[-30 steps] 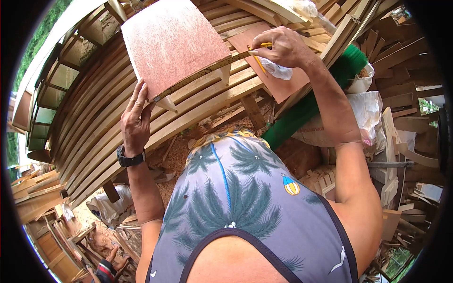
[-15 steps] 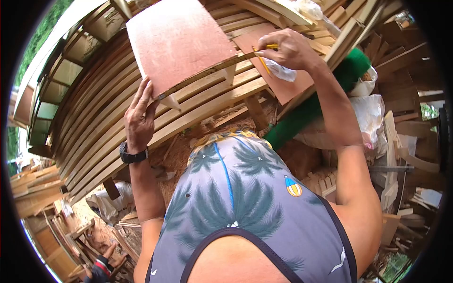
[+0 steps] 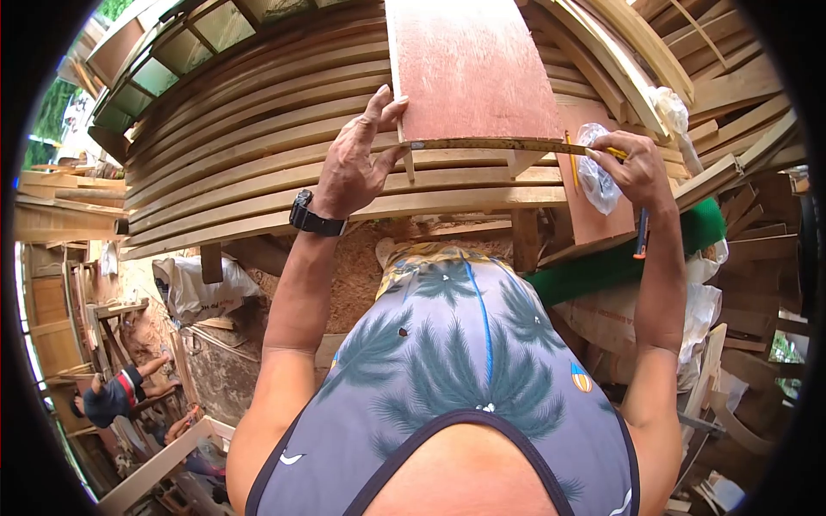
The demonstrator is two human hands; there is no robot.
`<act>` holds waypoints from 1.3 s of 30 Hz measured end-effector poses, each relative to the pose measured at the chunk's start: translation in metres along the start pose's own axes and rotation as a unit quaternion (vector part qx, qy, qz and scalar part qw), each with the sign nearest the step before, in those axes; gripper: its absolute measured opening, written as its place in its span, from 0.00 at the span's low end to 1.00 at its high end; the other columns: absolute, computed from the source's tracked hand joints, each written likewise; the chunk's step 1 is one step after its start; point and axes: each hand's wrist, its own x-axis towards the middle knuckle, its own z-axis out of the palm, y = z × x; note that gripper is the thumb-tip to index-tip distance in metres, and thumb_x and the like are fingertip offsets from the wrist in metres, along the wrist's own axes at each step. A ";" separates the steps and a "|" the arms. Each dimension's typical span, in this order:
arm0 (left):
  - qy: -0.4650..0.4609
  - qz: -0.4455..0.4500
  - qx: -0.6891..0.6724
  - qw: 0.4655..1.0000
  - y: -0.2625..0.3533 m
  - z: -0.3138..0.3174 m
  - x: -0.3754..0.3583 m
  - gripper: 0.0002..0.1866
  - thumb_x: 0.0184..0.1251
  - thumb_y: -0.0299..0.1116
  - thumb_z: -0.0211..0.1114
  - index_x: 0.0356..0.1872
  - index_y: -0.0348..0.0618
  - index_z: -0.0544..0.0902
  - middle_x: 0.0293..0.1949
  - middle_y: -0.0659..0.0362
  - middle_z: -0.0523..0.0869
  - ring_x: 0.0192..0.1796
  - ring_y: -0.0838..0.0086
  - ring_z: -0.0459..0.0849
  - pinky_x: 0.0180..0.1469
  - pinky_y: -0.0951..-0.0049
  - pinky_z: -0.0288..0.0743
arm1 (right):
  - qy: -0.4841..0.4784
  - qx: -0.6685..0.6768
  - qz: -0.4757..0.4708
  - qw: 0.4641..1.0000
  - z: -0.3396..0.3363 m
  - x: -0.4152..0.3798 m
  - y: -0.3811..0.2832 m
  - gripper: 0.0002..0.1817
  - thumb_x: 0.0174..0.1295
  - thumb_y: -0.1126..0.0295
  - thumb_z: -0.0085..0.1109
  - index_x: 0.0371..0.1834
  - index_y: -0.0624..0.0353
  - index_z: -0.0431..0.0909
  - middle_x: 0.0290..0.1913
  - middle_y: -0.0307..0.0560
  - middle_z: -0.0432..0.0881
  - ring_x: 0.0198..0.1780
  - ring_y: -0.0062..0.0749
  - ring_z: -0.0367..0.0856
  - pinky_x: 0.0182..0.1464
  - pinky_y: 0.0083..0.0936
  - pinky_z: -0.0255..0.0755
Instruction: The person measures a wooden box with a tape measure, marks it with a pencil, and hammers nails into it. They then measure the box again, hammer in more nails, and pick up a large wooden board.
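A reddish plywood panel (image 3: 477, 73) rests across a row of wooden slats. Along its near edge runs a stretched tape measure (image 3: 499, 145). At the panel's near left corner, my left hand (image 3: 357, 168) has its thumb against the tape's end, with the fingers raised by the panel's side. My right hand (image 3: 637, 168) is closed around the tape's yellow case, just past the right corner. Beside it are a clear plastic bag (image 3: 602, 185) and a yellow pencil (image 3: 572, 163) on a smaller plywood piece (image 3: 598, 225). A blue and orange tool (image 3: 641, 234) is partly hidden by my right wrist.
Long curved slats (image 3: 258, 129) spread to the left. A green roll (image 3: 594, 273) lies below my right forearm, near more stacked timber (image 3: 740, 86). A white sack (image 3: 202, 288) stands on the sawdust-covered ground at left. Another person (image 3: 116, 396) is at the lower left.
The view has turned, so the panel and tape appear farther right and more level. My left fingers have lifted and spread somewhat. My right hand still holds the tape case.
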 end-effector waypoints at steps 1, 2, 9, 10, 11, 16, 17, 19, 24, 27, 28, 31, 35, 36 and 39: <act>0.003 0.004 0.005 1.000 0.000 0.000 0.000 0.48 0.62 0.27 0.75 0.81 0.41 0.58 0.66 0.54 0.84 0.60 0.61 0.85 0.66 0.58 0.75 | 0.000 0.003 -0.001 1.000 -0.002 0.000 -0.005 0.11 0.61 0.64 0.69 0.38 0.60 0.88 0.37 0.53 0.89 0.40 0.49 0.88 0.45 0.36 0.79; 0.007 0.002 0.005 1.000 0.000 -0.001 0.000 0.48 0.62 0.27 0.75 0.81 0.41 0.58 0.66 0.54 0.84 0.60 0.61 0.85 0.66 0.58 0.75 | -0.002 0.001 -0.004 1.000 -0.001 0.000 -0.006 0.11 0.61 0.64 0.69 0.38 0.60 0.88 0.37 0.53 0.89 0.40 0.49 0.88 0.45 0.36 0.79; 0.000 0.008 0.026 1.000 0.003 -0.002 0.002 0.49 0.61 0.29 0.77 0.81 0.42 0.59 0.63 0.58 0.86 0.44 0.64 0.84 0.59 0.61 0.77 | -0.026 0.003 0.000 1.000 0.002 -0.006 -0.002 0.13 0.62 0.66 0.70 0.44 0.64 0.87 0.37 0.56 0.88 0.39 0.47 0.89 0.46 0.33 0.79; 0.003 0.004 0.022 1.000 0.003 -0.003 0.002 0.48 0.61 0.30 0.77 0.81 0.42 0.59 0.63 0.59 0.86 0.41 0.65 0.83 0.58 0.62 0.78 | -0.040 0.008 0.003 0.999 0.005 -0.009 0.000 0.15 0.61 0.66 0.70 0.47 0.63 0.87 0.38 0.57 0.89 0.40 0.48 0.89 0.48 0.34 0.79; 0.005 0.004 0.022 1.000 0.004 -0.003 0.002 0.48 0.61 0.30 0.77 0.81 0.42 0.59 0.63 0.59 0.86 0.41 0.65 0.83 0.58 0.62 0.78 | -0.067 -0.021 0.014 0.997 0.007 -0.013 0.003 0.23 0.58 0.64 0.74 0.55 0.60 0.85 0.41 0.59 0.89 0.44 0.47 0.89 0.52 0.35 0.80; -0.023 -0.028 0.059 0.998 0.006 -0.004 0.003 0.48 0.61 0.30 0.75 0.81 0.42 0.58 0.63 0.59 0.86 0.36 0.68 0.82 0.53 0.64 0.79 | -0.200 -0.026 0.106 0.974 0.027 -0.018 0.008 0.30 0.51 0.61 0.79 0.58 0.59 0.83 0.47 0.56 0.90 0.51 0.45 0.89 0.57 0.36 0.80; -0.022 -0.041 0.055 0.997 0.006 -0.001 0.002 0.48 0.60 0.30 0.74 0.81 0.42 0.59 0.64 0.58 0.86 0.34 0.70 0.82 0.51 0.64 0.79 | -0.192 -0.029 0.089 0.977 0.035 -0.019 0.022 0.29 0.51 0.59 0.79 0.56 0.61 0.84 0.47 0.56 0.90 0.51 0.47 0.89 0.57 0.37 0.81; -0.010 -0.048 0.047 0.998 0.007 0.002 0.001 0.47 0.60 0.27 0.73 0.81 0.43 0.60 0.65 0.58 0.86 0.32 0.71 0.80 0.47 0.66 0.80 | -0.200 -0.093 0.114 0.969 0.044 -0.015 0.028 0.33 0.55 0.42 0.75 0.52 0.60 0.86 0.49 0.58 0.89 0.53 0.53 0.87 0.58 0.41 0.78; -0.010 -0.028 0.047 0.998 0.003 0.003 0.000 0.47 0.64 0.25 0.71 0.83 0.48 0.57 0.68 0.57 0.83 0.30 0.74 0.74 0.40 0.71 0.79 | -0.152 -0.078 0.243 0.955 0.079 0.001 0.004 0.23 0.66 0.56 0.65 0.57 0.59 0.83 0.53 0.59 0.86 0.57 0.51 0.85 0.61 0.42 0.78; -0.012 -0.021 0.057 0.998 0.003 0.003 -0.002 0.48 0.64 0.25 0.71 0.83 0.48 0.56 0.68 0.57 0.83 0.30 0.75 0.73 0.40 0.72 0.78 | -0.044 -0.089 0.156 0.983 0.136 0.005 0.033 0.21 0.63 0.66 0.61 0.59 0.60 0.80 0.54 0.59 0.84 0.59 0.53 0.82 0.62 0.44 0.77; -0.011 -0.025 0.058 0.998 0.004 0.003 -0.002 0.48 0.64 0.25 0.71 0.83 0.48 0.56 0.67 0.58 0.83 0.29 0.76 0.73 0.39 0.72 0.78 | -0.044 -0.088 0.157 0.983 0.154 0.007 0.043 0.21 0.63 0.66 0.61 0.59 0.60 0.80 0.54 0.59 0.84 0.59 0.53 0.82 0.62 0.44 0.77; -0.008 -0.034 0.058 0.998 0.005 0.004 0.001 0.48 0.64 0.25 0.71 0.83 0.48 0.56 0.67 0.58 0.84 0.29 0.76 0.71 0.38 0.73 0.77 | -0.006 -0.087 0.152 0.985 0.177 0.017 0.055 0.27 0.57 0.69 0.62 0.62 0.62 0.78 0.57 0.61 0.81 0.64 0.55 0.77 0.68 0.44 0.72; -0.005 -0.048 0.034 0.998 0.008 0.003 0.000 0.47 0.64 0.27 0.72 0.83 0.47 0.57 0.67 0.59 0.84 0.29 0.75 0.69 0.38 0.73 0.75 | -0.007 0.007 0.163 0.987 0.169 0.022 0.062 0.36 0.52 0.63 0.62 0.68 0.65 0.75 0.67 0.64 0.77 0.70 0.56 0.72 0.76 0.41 0.64; -0.002 -0.054 0.036 0.998 0.010 0.002 0.001 0.47 0.64 0.27 0.72 0.83 0.47 0.57 0.67 0.59 0.84 0.29 0.75 0.69 0.38 0.73 0.75 | 0.036 0.016 0.126 0.991 0.161 0.024 0.070 0.32 0.52 0.65 0.59 0.63 0.66 0.79 0.61 0.64 0.81 0.68 0.56 0.76 0.74 0.40 0.67; -0.004 -0.049 0.060 0.997 0.013 0.002 0.002 0.47 0.58 0.24 0.73 0.80 0.42 0.60 0.66 0.61 0.85 0.30 0.72 0.71 0.46 0.70 0.76 | 0.110 -0.017 0.154 0.982 0.148 0.039 0.095 0.27 0.53 0.67 0.60 0.57 0.66 0.84 0.53 0.65 0.87 0.58 0.58 0.85 0.64 0.44 0.78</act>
